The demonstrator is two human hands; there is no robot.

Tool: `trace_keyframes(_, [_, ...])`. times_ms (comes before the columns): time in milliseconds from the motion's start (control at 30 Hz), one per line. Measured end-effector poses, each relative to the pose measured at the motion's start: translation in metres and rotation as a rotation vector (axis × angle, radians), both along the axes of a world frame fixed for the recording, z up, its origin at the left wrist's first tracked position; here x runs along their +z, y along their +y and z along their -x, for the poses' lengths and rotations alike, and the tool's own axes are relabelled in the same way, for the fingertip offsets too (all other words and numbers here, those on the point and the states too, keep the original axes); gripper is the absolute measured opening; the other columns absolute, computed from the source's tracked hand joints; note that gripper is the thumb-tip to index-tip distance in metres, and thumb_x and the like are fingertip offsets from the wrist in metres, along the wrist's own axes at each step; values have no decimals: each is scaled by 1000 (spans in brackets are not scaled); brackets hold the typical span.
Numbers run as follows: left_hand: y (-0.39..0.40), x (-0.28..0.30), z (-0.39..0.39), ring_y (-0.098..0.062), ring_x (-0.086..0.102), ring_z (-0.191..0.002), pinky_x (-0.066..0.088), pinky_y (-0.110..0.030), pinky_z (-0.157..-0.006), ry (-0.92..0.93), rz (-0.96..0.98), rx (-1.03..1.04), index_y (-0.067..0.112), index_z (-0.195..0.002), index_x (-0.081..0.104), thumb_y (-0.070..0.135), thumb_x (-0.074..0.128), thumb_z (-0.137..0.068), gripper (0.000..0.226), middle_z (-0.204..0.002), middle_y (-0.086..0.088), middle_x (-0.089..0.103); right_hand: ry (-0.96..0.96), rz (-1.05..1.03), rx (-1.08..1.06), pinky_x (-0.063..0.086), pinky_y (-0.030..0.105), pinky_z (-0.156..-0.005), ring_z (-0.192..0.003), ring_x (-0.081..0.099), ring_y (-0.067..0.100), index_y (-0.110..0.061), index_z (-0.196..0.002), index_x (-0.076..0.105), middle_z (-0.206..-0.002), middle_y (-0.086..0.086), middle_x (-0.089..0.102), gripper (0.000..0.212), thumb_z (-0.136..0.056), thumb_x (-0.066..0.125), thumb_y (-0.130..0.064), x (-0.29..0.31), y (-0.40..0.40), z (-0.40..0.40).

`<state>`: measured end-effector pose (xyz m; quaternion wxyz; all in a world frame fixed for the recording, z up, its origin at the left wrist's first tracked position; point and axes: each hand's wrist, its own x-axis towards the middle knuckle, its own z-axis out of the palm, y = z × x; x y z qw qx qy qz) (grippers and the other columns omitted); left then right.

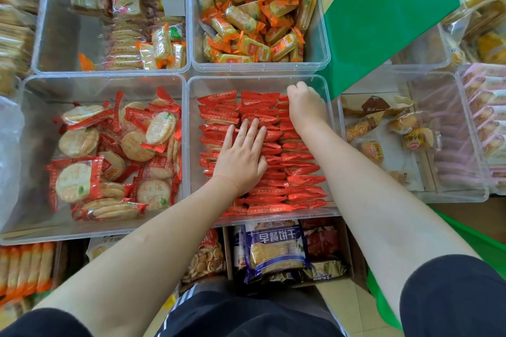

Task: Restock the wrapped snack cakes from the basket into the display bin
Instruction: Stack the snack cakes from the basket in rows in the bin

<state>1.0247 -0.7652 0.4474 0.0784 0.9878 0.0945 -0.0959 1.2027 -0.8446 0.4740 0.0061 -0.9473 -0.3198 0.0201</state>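
The left grip (241, 156) lies flat, fingers straight, pressing the red wrapped snack cakes (295, 169) packed in the clear display bin (191, 145); right of it, the right grip (305, 107) reaches fingers-down among the far cakes, hold unclear

Snack shop: clear display bins (189, 145) holding loose wrapped snacks (254, 8).

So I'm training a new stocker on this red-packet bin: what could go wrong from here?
1. The red packets stand in tight rows; the left hand pressing flat on them could crush them or topple a row.
2. The right hand curls down at the far right corner of the clear bin; pushing there could wedge or tear wrappers against the wall.
3. The green box leans over the bin's corner and might slide in.
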Motion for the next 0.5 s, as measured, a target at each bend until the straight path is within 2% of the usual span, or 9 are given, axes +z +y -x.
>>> trace_keyframes(133, [0,-1,-1,-24,-4,-150,-5,-48,-120,4,-5,-4,16,-156,6,42,18,-96,66,-163,-7,0,51,-180,-118,36,31,-63,-86,59,31,-2,-99,56,-101,15,58,16,-96,41,2,4,0,-3])
trace_keyframes(200, [-1,-2,-1,-24,-4,-150,-4,-48,-120,1,-6,-3,16,-156,6,42,18,-96,66,-163,-7,0,58,-298,-134,39,31,-67,-90,57,30,-2,-102,56,-105,15,57,16,-96,41,-2,7,-8,8])
trace_keyframes(267, [-1,-2,-1,-24,-4,-150,-4,-49,-120,-7,-6,2,16,-156,7,42,20,-96,66,-163,-7,0,70,-306,-70,46,36,-83,-104,54,29,-3,-116,55,-119,14,56,23,-96,43,-6,3,-23,33])
trace_keyframes(300, [-1,-2,-1,-24,-4,-150,-4,-49,-120,-7,-3,2,16,-156,7,41,20,-96,66,-163,-8,0,98,-250,-40,44,39,-96,-115,51,29,-4,-127,52,-130,14,53,32,-96,43,-8,-1,-31,45])
trace_keyframes(367, [-1,-1,-1,-24,-4,-150,-3,-49,-120,-2,-2,1,16,-156,6,42,19,-96,66,-163,-8,-1,149,-115,-12,30,40,-113,-134,40,28,-6,-143,42,-146,13,45,44,-99,40,-11,-11,-45,60])
trace_keyframes(433, [-1,0,-1,-24,-6,-150,-4,-49,-120,5,-3,0,16,-156,4,42,18,-96,66,-163,-8,-2,140,-120,-26,22,41,-118,-142,32,28,-5,-147,37,-151,14,39,49,-99,40,-11,-16,-48,59])
trace_keyframes(500, [-1,1,-1,-24,-6,-150,-4,-49,-120,12,0,3,16,-156,3,42,18,-97,66,-163,-8,-3,87,-196,-36,22,44,-119,-143,29,31,-4,-147,37,-151,17,37,52,-96,42,-9,-12,-39,51])
